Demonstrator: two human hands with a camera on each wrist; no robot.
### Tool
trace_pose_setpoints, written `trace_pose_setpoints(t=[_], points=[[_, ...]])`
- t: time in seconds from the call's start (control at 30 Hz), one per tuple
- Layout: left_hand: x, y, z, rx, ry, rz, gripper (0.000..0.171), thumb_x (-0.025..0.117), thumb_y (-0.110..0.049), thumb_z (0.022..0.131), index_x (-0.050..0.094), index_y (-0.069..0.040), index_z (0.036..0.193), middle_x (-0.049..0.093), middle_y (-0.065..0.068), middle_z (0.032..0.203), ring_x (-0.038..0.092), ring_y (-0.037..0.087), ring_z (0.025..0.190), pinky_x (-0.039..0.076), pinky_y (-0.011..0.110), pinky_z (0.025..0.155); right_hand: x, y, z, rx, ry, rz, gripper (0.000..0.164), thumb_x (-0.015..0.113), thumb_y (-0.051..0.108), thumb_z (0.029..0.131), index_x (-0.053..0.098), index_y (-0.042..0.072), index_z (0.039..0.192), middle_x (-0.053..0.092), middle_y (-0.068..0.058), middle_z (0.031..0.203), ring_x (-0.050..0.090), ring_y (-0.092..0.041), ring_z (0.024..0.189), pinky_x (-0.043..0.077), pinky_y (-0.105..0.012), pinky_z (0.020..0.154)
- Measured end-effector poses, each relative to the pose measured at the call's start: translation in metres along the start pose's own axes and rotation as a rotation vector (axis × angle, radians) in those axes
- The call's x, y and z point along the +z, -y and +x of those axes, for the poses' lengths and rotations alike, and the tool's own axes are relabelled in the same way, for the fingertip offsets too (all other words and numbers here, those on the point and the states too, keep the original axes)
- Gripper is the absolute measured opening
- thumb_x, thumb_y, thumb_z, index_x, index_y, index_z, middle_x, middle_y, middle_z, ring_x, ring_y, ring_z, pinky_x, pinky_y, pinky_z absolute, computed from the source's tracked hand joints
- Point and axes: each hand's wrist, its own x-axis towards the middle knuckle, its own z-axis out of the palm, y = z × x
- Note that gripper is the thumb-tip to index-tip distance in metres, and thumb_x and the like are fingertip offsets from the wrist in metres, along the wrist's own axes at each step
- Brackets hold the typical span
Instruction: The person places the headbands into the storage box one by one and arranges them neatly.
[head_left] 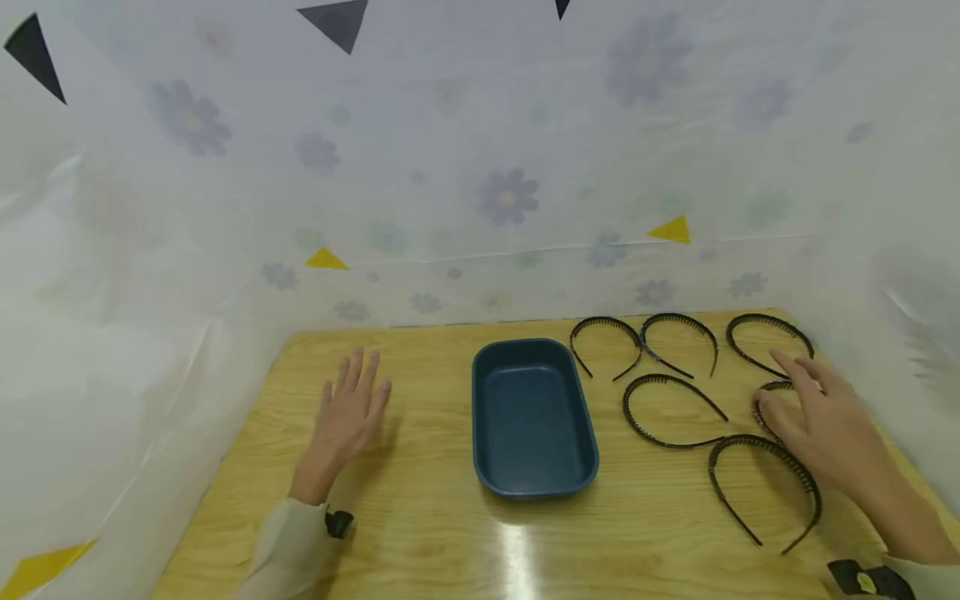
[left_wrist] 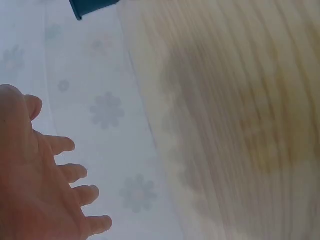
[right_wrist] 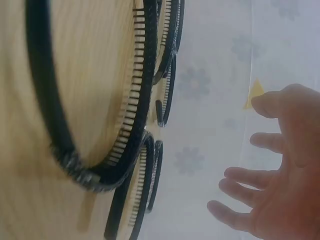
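Headbands, six in all, lie loosely grouped on the right part of the wooden surface (head_left: 420, 508), beside an empty blue tray (head_left: 536, 429) near its middle. Three sit along the far edge: the far-left headband (head_left: 603, 320), the far-middle headband (head_left: 678, 317), which appears to touch it, and the far-right headband (head_left: 765, 317). Closer in, the sideways headband (head_left: 626, 406) turns its curve toward the tray, one end meeting or overlapping the nearest headband (head_left: 765, 439), whose ends point toward the person. The half-hidden headband (head_left: 756, 410) lies partly beneath the right hand (head_left: 836, 425) as the head view shows it.

That hand's fingers are apart, loosely bent, and grasp nothing; whether a tip touches a band cannot be told. Its place over the group suggests a reach for one of them. The left hand (head_left: 348, 417) hangs over the opposite side, fingers spread and holding nothing, probably kept free and out of the way.

Lying flat and spread out, the bands probably rest steadily and can be picked singly, though their comb teeth could snag where two meet. The tray's central spot seems chosen to suit either hand.

No brand, label or writing can be read; the flowered sheet (head_left: 420, 167) behind shows only printed blossoms and triangles, and the dark wrist device (head_left: 870, 579) bears a mark too small to make out.
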Motion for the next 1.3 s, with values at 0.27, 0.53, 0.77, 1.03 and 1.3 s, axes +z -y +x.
trace_pose_setpoints(t=[0.27,0.53,0.77,1.03,1.3], points=[[0.017,-0.033,-0.001,0.023,0.004,-0.115,0.067,0.026,-0.045,0.113,0.011,-0.008,0.166,-0.002,0.017,0.171,-0.003,0.041,0.156,0.006,0.074,0.116,-0.008,-0.023,-0.017,0.098,-0.086,0.066,0.064,0.060,0.021,0.104,0.034,0.004,0.160,0.037,-0.045,0.143,0.030,-0.069,0.128,0.021,-0.086,0.095],[0.034,-0.071,-0.001,0.046,0.022,-0.096,0.066,0.028,-0.047,0.112,0.016,-0.010,0.166,0.001,0.011,0.171,0.000,0.036,0.157,0.006,0.071,0.118,-0.008,-0.053,-0.024,0.147,-0.069,0.062,0.061,0.060,0.016,0.103,0.036,-0.007,0.154,0.040,-0.048,0.136,0.037,-0.066,0.118,0.030,-0.081,0.086],[0.048,-0.095,-0.004,0.076,0.065,-0.087,0.069,0.030,-0.049,0.111,0.016,-0.008,0.166,0.007,0.011,0.172,0.006,0.039,0.156,0.009,0.071,0.118,-0.002,-0.075,-0.022,0.174,0.015,0.047,0.061,0.060,0.020,0.104,0.036,-0.011,0.151,0.038,-0.051,0.135,0.043,-0.071,0.106,0.036,-0.081,0.074],[0.065,-0.106,0.000,0.097,0.078,-0.026,0.075,0.025,-0.058,0.109,0.014,-0.010,0.166,0.003,0.009,0.172,0.004,0.037,0.157,0.009,0.070,0.118,0.006,-0.093,-0.018,0.183,0.094,0.072,0.058,0.060,0.020,0.104,0.039,-0.012,0.148,0.040,-0.051,0.133,0.045,-0.069,0.107,0.037,-0.080,0.074],[0.066,-0.108,0.002,0.097,0.112,0.005,0.067,0.029,-0.045,0.112,0.014,-0.008,0.166,0.001,0.009,0.172,0.001,0.036,0.157,0.008,0.069,0.119,0.005,-0.096,-0.014,0.192,0.151,0.096,0.045,0.058,0.013,0.104,0.049,-0.012,0.141,0.048,-0.049,0.128,0.052,-0.067,0.104,0.047,-0.069,0.069]])
